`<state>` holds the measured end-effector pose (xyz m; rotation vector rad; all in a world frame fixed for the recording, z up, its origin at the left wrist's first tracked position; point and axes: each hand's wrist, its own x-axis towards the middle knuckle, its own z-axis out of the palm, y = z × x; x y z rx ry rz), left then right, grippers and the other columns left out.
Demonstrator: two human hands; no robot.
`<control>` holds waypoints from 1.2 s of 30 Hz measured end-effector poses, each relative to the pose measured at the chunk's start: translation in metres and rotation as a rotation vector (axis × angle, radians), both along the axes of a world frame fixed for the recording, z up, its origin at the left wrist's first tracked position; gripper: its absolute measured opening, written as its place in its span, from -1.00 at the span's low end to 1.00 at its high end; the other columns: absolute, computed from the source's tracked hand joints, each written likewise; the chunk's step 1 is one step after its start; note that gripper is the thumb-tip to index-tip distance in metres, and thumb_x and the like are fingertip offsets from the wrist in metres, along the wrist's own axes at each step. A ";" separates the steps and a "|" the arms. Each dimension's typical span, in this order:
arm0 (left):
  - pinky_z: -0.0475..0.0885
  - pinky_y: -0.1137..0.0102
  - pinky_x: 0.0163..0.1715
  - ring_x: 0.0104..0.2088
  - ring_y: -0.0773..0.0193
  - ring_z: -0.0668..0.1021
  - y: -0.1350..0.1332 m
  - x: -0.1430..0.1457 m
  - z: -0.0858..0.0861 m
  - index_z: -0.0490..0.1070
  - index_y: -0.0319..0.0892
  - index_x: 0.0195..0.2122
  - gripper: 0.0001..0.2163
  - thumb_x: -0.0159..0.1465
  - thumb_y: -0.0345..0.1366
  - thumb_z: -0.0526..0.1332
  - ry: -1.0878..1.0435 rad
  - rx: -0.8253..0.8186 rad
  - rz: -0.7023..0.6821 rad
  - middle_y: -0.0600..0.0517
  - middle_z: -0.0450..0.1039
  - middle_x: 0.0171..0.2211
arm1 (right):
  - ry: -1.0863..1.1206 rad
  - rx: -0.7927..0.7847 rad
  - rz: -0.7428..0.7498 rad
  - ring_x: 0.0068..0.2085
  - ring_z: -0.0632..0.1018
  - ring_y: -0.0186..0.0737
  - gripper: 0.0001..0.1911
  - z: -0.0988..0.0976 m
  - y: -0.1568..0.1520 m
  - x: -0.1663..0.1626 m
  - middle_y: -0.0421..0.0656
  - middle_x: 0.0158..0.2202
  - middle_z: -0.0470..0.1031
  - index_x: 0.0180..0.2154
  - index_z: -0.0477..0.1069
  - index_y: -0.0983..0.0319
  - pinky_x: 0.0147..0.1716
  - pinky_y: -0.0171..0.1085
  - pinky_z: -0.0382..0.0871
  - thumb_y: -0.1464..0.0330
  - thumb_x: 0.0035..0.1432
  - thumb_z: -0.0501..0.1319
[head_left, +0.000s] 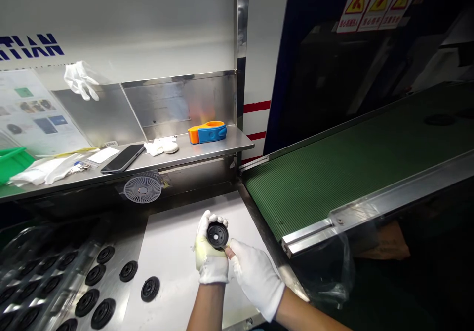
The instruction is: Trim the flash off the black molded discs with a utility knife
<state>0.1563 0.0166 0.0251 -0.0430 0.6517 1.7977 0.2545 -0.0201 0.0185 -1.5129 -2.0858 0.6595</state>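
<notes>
My left hand [209, 257], in a white glove, is closed around a round black plastic disc [217, 234] and holds it upright over the white work surface [174, 252]. My right hand [255, 274], also gloved, touches the lower edge of the same disc with pinched fingertips. Several more black discs [128, 271] lie flat to the left. Further left, others sit in a clear plastic tray [40, 272].
A green conveyor belt [333, 173] with a metal rail slopes up to the right. The steel shelf [177, 156] behind carries an orange and blue tape dispenser [207, 132], a phone [123, 158], white cloths and a green bin [13, 161]. A small fan [142, 189] hangs under it.
</notes>
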 end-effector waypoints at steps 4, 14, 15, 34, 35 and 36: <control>0.50 0.25 -0.32 -0.20 0.08 0.53 -0.009 -0.005 0.000 0.41 -0.22 -0.10 -0.72 0.14 -0.40 0.18 0.023 0.002 -0.192 -0.17 0.46 -0.17 | 0.026 0.008 0.022 -0.44 0.47 -0.26 -0.70 0.008 -0.001 0.006 -0.21 -0.44 0.50 -0.35 0.36 0.16 -0.48 -0.29 0.09 0.29 0.30 -0.09; 0.45 0.39 -0.48 -0.50 0.30 0.45 -0.004 0.005 0.010 0.41 -0.26 -0.41 -0.96 0.10 -0.48 0.23 -0.111 -0.060 -0.200 0.04 0.35 -0.53 | -0.094 0.062 -0.062 -0.48 0.45 -0.27 -0.71 0.003 0.000 0.015 -0.23 -0.48 0.49 -0.37 0.37 0.17 -0.51 -0.28 0.06 0.29 0.29 -0.05; 0.45 0.40 -0.48 -0.51 0.32 0.45 -0.003 0.006 0.009 0.41 -0.26 -0.41 -0.97 0.11 -0.48 0.22 -0.141 -0.065 -0.178 0.05 0.35 -0.54 | -0.090 0.057 -0.054 -0.47 0.46 -0.27 -0.72 0.002 -0.002 0.013 -0.22 -0.47 0.50 -0.37 0.38 0.17 -0.50 -0.28 0.07 0.30 0.28 -0.05; 0.47 0.38 -0.38 -0.51 0.36 0.44 -0.001 0.017 -0.005 0.38 -0.22 -0.40 -0.95 0.13 -0.48 0.20 -0.112 -0.078 -0.176 0.09 0.33 -0.56 | -0.039 -0.020 -0.087 -0.44 0.48 -0.29 -0.76 -0.008 -0.011 0.019 -0.23 -0.46 0.50 -0.38 0.38 0.18 -0.48 -0.31 0.09 0.34 0.26 -0.01; 0.47 0.38 -0.35 -0.49 0.36 0.45 -0.002 0.017 -0.005 0.39 -0.22 -0.39 -0.94 0.13 -0.49 0.19 -0.109 -0.081 -0.163 0.09 0.34 -0.54 | -0.023 -0.019 -0.081 -0.44 0.48 -0.29 -0.76 -0.008 -0.012 0.019 -0.23 -0.46 0.51 -0.37 0.39 0.18 -0.47 -0.31 0.11 0.35 0.26 -0.01; 0.48 0.35 -0.32 -0.46 0.34 0.47 -0.004 0.017 -0.006 0.39 -0.22 -0.37 -0.92 0.13 -0.50 0.18 -0.093 -0.080 -0.163 0.07 0.37 -0.52 | -0.008 -0.013 -0.075 -0.44 0.48 -0.29 -0.75 -0.009 -0.012 0.019 -0.22 -0.45 0.51 -0.36 0.39 0.18 -0.47 -0.32 0.12 0.34 0.27 -0.02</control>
